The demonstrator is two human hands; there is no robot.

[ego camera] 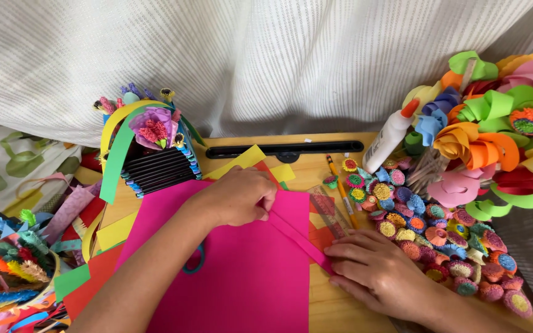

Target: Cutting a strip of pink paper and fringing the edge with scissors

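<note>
Ruler (331, 213) beside paper flowers (439, 246)

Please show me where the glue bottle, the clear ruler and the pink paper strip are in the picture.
glue bottle (388, 139), head view, on the middle of its white body.
clear ruler (332, 214), head view, on its flat middle part.
pink paper strip (297, 239), head view, on its middle, between the two hands.

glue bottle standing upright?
No, the white glue bottle with the orange tip leans tilted against the paper flowers at the right.
</note>
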